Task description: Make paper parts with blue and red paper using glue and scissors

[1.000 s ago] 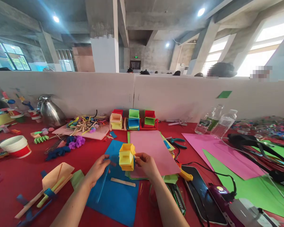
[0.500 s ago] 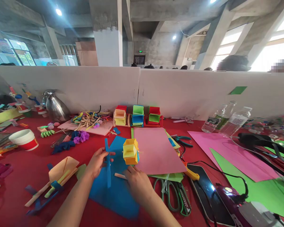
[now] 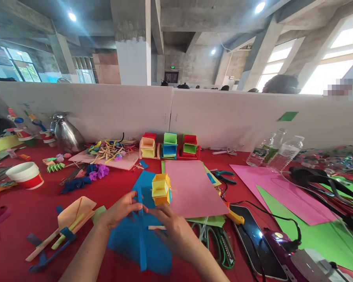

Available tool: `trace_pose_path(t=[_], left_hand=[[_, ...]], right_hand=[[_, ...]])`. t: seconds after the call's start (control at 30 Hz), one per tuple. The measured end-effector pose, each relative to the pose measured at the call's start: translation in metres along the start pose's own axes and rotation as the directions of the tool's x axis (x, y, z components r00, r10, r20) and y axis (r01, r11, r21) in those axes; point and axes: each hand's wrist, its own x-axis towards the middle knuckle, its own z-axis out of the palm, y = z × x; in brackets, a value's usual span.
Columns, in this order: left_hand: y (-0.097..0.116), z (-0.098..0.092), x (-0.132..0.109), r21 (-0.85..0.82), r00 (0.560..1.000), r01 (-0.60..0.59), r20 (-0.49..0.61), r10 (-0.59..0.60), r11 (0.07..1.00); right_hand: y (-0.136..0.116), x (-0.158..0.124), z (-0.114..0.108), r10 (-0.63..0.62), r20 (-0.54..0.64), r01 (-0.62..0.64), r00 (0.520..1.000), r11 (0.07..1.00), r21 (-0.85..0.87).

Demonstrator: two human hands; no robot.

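Observation:
My left hand (image 3: pixel 120 209) and my right hand (image 3: pixel 172 231) meet over a blue paper sheet (image 3: pixel 129 239) on the red table. Both pinch a long folded blue paper strip (image 3: pixel 141 235) that runs from the fingers toward me. A wooden craft stick (image 3: pixel 156 227) lies on the blue sheet under my right hand's fingers. Just beyond the hands stands a small yellow and orange folded paper box model (image 3: pixel 161 189), which neither hand touches.
A pink sheet (image 3: pixel 191 188) lies right of the model, with scissors (image 3: pixel 214 239), a phone (image 3: pixel 253 239) and a purple glue gun (image 3: pixel 285 250) beyond. Three coloured paper box stacks (image 3: pixel 169 145) stand by the white partition. A paper craft (image 3: pixel 73 215) and a red-white cup (image 3: pixel 28 175) sit left.
My right hand let go of the yellow model, which now stands on the table, and came to the blue strip. The strip swung from upright to pointing toward me.

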Motion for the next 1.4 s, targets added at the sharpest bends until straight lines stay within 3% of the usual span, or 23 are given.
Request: trace_pose_path(t=[0.13,0.33,0.5,0.73,0.87,0.97,1.13,1.23,1.4], left_hand=[[0.003,0.002,-0.003,-0.077,0.999,-0.011,0.046,0.014,0.997],[0.006,0.009,0.001,-0.177,0.978,-0.092,-0.202,0.055,0.980],[0.006,0.012,0.004,-0.154,0.956,-0.069,-0.293,0.021,0.986],[0.009,0.021,0.002,-0.296,0.951,-0.080,-0.310,-0.017,0.952],[0.010,0.024,-0.002,-0.527,0.958,-0.219,-0.275,0.080,0.821],[0.010,0.024,-0.005,-0.740,0.979,-0.201,-0.173,0.106,0.642],[0.010,0.027,-0.005,-0.910,0.986,-0.058,0.013,0.168,0.410],[0.008,0.033,-0.004,-0.921,0.977,-0.026,0.060,0.205,0.389],[0.004,0.044,-0.004,-0.881,0.967,-0.036,0.089,0.239,0.473]], right_hand=[[-0.005,0.001,0.022,-0.253,-0.133,0.239,0.958,0.965,-0.111],[-0.003,-0.003,0.031,-0.315,-0.278,0.313,0.908,0.948,-0.050],[-0.005,-0.004,0.035,-0.427,-0.223,0.435,0.876,0.900,-0.015],[-0.005,-0.003,0.035,-0.441,-0.225,0.465,0.869,0.882,0.067],[-0.005,-0.003,0.029,-0.251,-0.309,0.357,0.917,0.862,0.359],[-0.008,-0.004,0.020,-0.094,-0.271,0.253,0.958,0.725,0.641],[-0.007,-0.008,0.007,0.057,-0.084,0.059,0.995,0.348,0.935],[-0.002,-0.009,0.003,0.066,-0.050,0.037,0.997,0.183,0.982],[0.003,-0.004,0.007,0.181,-0.097,0.081,0.979,0.096,0.992]])
